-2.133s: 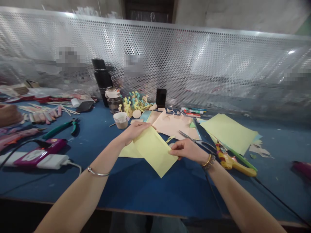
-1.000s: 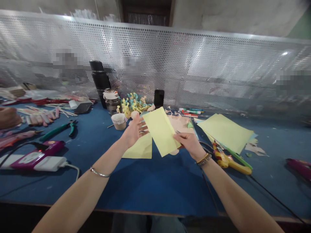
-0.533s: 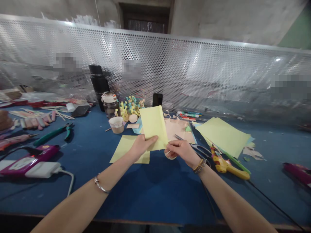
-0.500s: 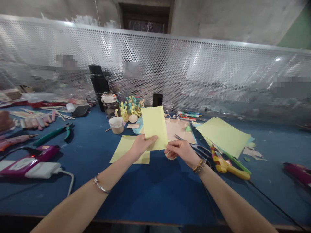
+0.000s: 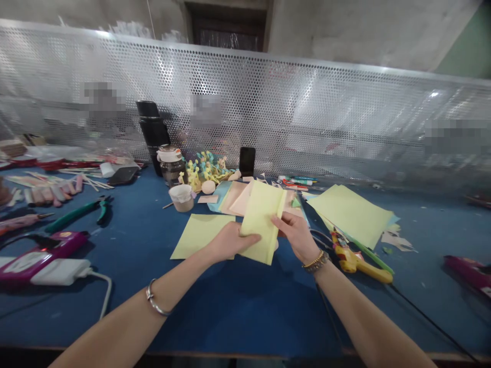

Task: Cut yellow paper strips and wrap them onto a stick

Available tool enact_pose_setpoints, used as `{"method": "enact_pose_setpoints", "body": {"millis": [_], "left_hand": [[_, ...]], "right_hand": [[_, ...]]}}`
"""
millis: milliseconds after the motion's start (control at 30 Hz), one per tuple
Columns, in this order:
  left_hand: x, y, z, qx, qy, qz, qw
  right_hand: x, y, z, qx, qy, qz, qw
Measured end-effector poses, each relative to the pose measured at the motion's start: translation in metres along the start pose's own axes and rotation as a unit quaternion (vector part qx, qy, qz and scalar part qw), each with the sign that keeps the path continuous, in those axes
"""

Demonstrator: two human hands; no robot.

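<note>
Between my hands is a sheet of yellow paper (image 5: 263,214), raised above the table and tilted, with a narrow fold along its right edge. My left hand (image 5: 228,240) pinches its lower left side, thumb on top. My right hand (image 5: 295,232) grips the folded right edge between thumb and fingers. A second yellow sheet (image 5: 201,232) lies flat on the table just left of and beneath my left hand. Pink paper (image 5: 232,197) and blue paper lie behind the held sheet. Part of a roundish pale thing shows under the held sheet by my right hand; its kind is hidden.
On the right are a yellow glue gun (image 5: 355,266) with a trailing cord and a stack of yellow paper (image 5: 349,209). Green pliers (image 5: 76,214) and a purple power strip (image 5: 53,255) lie left. A cup (image 5: 182,199), bottles and a phone (image 5: 247,161) stand behind.
The yellow sheet has come down and tilted to the right. My right hand has moved up from its lower right corner to partway along the folded edge.
</note>
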State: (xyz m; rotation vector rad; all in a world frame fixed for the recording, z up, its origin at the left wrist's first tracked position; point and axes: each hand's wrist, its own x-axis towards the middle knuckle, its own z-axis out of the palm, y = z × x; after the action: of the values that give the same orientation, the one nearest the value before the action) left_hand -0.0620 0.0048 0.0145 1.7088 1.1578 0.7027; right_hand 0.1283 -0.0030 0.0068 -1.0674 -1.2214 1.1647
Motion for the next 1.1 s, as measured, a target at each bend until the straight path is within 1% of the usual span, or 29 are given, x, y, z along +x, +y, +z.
{"method": "enact_pose_setpoints", "body": {"millis": [67, 133, 300, 333, 367, 433, 500, 567, 667, 800, 933, 1100], "left_hand": [[-0.003, 0.001, 0.001, 0.030, -0.034, 0.013, 0.999], [-0.005, 0.003, 0.001, 0.039, -0.055, 0.025, 0.997], [-0.005, 0.004, 0.000, 0.058, -0.066, 0.024, 0.996], [-0.004, 0.003, 0.000, 0.059, -0.065, 0.017, 0.996], [-0.003, 0.002, 0.000, 0.060, -0.060, 0.006, 0.996], [-0.001, -0.001, 0.001, 0.057, -0.034, -0.016, 0.998], [0.002, -0.004, 0.001, 0.044, 0.001, -0.026, 0.999], [0.004, -0.005, 0.001, 0.029, 0.021, -0.023, 0.999], [0.006, -0.007, 0.000, 0.016, 0.018, -0.029, 0.999], [0.005, -0.006, -0.002, 0.014, 0.006, -0.038, 0.999], [0.002, -0.003, -0.001, 0.053, 0.000, -0.019, 0.998], [-0.003, 0.004, 0.000, 0.118, -0.031, 0.023, 0.992]], "right_hand": [[0.002, -0.002, -0.003, 0.018, 0.039, -0.016, 0.999], [0.003, -0.006, -0.008, 0.031, 0.075, -0.027, 0.996], [0.005, -0.013, -0.015, 0.084, 0.147, -0.042, 0.985], [0.005, -0.013, -0.015, 0.092, 0.149, -0.042, 0.984], [0.004, -0.012, -0.015, 0.089, 0.138, -0.040, 0.986], [0.003, -0.008, -0.011, 0.048, 0.083, -0.028, 0.995], [0.002, -0.002, -0.007, -0.017, 0.021, -0.016, 1.000], [0.002, 0.003, -0.003, -0.060, -0.007, -0.011, 0.998], [0.002, 0.006, -0.003, -0.062, 0.001, -0.010, 0.998], [0.002, 0.001, -0.008, -0.035, 0.026, 0.000, 0.999], [0.002, -0.004, -0.009, 0.003, 0.048, -0.001, 0.999], [0.004, -0.008, -0.015, 0.056, 0.105, -0.021, 0.993]]}}
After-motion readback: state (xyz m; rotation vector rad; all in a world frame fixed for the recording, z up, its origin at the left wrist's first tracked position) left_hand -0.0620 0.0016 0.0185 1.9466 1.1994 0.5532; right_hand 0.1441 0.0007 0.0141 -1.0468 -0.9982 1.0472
